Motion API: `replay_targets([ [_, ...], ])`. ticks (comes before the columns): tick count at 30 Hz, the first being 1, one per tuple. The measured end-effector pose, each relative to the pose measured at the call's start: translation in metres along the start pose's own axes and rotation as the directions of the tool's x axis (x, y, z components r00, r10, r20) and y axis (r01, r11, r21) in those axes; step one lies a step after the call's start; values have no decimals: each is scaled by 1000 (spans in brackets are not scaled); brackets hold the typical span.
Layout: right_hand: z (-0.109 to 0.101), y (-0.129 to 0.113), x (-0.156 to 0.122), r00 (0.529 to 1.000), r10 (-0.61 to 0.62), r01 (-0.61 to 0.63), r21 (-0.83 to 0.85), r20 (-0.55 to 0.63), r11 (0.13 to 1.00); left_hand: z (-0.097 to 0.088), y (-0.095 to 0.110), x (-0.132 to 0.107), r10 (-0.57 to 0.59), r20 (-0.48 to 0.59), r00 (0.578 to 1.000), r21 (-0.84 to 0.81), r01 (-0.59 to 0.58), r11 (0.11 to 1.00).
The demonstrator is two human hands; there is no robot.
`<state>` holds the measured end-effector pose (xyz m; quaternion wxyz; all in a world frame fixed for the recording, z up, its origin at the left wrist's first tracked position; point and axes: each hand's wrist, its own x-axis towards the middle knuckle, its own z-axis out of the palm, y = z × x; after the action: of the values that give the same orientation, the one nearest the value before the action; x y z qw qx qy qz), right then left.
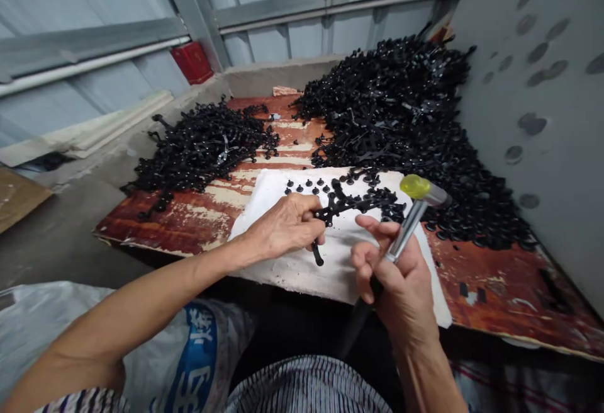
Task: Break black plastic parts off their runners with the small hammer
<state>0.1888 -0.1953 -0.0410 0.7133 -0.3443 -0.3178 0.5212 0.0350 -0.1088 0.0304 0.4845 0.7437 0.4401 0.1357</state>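
My left hand [295,227] is closed in a pinch on a branched black plastic part [340,205] above a white sheet [283,268]. One arm of that part, with a round end, hangs below my fingers. In my right hand [396,268] lies a small mallet [408,227] with a metal shaft, dark grip and yellow-faced head; the head points up and away from me. My right thumb and palm hold the handle while some fingers are loosely curled. Several small black round pieces [309,184] stand on the sheet beyond my left hand. More black parts [377,196] lie near the mallet head.
A large pile of black parts [396,104] covers the back right of the worn red-brown board [198,221]. Another pile [202,142] sits at the left. A grey spotted panel [542,117] walls the right side. A white sack [141,362] is below left.
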Motion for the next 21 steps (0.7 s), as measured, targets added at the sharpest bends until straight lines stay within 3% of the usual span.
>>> replay_targets([
  [2, 8, 0, 1, 995, 6, -14, -77, -95, 997, 5, 2, -3, 21, 6, 1000, 43, -22, 999],
  [4, 16, 1, 4, 987, -3, -14, -102, -159, 995, 12, 3, -8, 85, -23, 996, 203, -79, 976],
  [7, 24, 3, 8, 977, -22, -3, -118, -212, 993, 22, 0, -17, 247, -51, 968, 514, -186, 837],
  [10, 26, 3, 8, 971, -37, 4, -141, -235, 990, 25, -3, -24, 344, -5, 939, 596, -273, 755],
  [13, 28, 2, 6, 975, -15, -20, -157, -222, 987, 20, -4, -25, 250, 23, 968, 388, -239, 890],
  [15, 30, 1, 5, 978, 13, -47, -163, -209, 986, 14, -3, -23, 165, 121, 979, 155, -183, 971],
  [17, 33, 2, 5, 979, 35, -68, -159, -199, 985, 7, -5, -21, 145, 219, 965, -16, -145, 989],
  [21, 37, 3, 3, 987, 61, -85, -157, -150, 984, -3, -15, -17, 134, 287, 949, -175, -85, 981],
])
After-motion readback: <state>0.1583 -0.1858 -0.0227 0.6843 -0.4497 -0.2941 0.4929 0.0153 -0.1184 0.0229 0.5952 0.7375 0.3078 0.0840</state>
